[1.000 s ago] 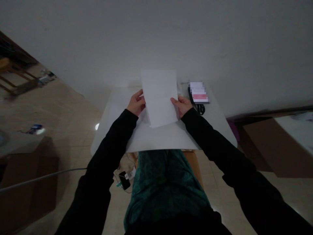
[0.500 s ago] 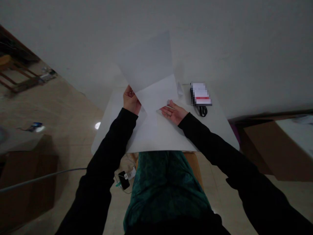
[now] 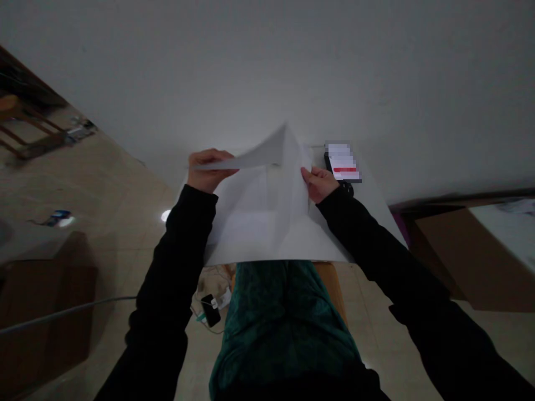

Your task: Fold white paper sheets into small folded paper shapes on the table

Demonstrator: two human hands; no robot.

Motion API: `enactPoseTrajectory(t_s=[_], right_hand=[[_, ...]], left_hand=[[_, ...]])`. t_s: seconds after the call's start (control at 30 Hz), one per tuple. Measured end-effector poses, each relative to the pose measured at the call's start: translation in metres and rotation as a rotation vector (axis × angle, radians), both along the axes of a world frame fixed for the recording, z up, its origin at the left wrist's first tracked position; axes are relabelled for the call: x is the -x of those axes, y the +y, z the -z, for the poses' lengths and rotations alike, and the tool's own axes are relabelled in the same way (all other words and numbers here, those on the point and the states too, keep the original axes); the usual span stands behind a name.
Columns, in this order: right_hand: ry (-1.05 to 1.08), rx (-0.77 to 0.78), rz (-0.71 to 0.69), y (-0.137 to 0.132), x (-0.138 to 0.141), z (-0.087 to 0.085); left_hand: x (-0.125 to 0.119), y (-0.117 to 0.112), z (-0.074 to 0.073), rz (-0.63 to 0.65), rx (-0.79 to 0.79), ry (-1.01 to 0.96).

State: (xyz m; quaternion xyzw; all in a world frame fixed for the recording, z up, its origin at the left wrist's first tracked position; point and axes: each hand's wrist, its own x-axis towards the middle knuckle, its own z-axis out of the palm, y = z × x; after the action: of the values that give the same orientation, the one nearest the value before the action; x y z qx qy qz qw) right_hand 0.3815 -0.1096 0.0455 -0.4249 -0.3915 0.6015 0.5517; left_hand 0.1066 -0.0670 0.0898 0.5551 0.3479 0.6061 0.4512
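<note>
Well, a white paper sheet (image 3: pixel 254 214) lies across the desk (image 3: pixel 371 223), its far part raised and bent over along a crease. The left hand (image 3: pixel 207 171) is at 10 o'clock from the sheet's middle, its fingers (image 3: pixel 211 159) closed on the upper flap's edge. The right hand (image 3: pixel 320 184) is at 2 o'clock, its fingers (image 3: pixel 308 175) pinched on the side edge. Just beyond it, at 2 o'clock, a pixelated packet (image 3: pixel 343 161) sits on a black object (image 3: pixel 330 164). At 7 o'clock, on the floor (image 3: pixel 125 184) below the desk, lies a black phone (image 3: pixel 210 310).
</note>
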Motion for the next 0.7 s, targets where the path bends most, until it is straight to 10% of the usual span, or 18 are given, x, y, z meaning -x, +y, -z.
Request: enactPoseTrajectory(t_s=[0.1, 0.23, 0.37, 0.53, 0.7], right_hand=[[-0.163, 0.074, -0.187, 0.000, -0.021, -0.007], [-0.361, 0.096, -0.400, 0.000, -0.043, -0.016], [-0.476, 0.061, -0.531, 0.009, -0.050, -0.025], [-0.521, 0.064, -0.758, 0.025, -0.043, -0.039], [-0.546, -0.007, -0.466, 0.037, -0.026, -0.044]], left_hand=[[0.028, -0.005, -0.004, 0.161, -0.296, 0.255], [0.067, -0.005, -0.004, 0.185, -0.248, 0.654], [0.091, 0.001, -0.011, 0.227, -0.166, 0.602], [0.032, -0.012, -0.031, 0.385, -0.093, 0.604], [-0.055, -0.011, -0.022, 0.531, 0.050, 0.580]])
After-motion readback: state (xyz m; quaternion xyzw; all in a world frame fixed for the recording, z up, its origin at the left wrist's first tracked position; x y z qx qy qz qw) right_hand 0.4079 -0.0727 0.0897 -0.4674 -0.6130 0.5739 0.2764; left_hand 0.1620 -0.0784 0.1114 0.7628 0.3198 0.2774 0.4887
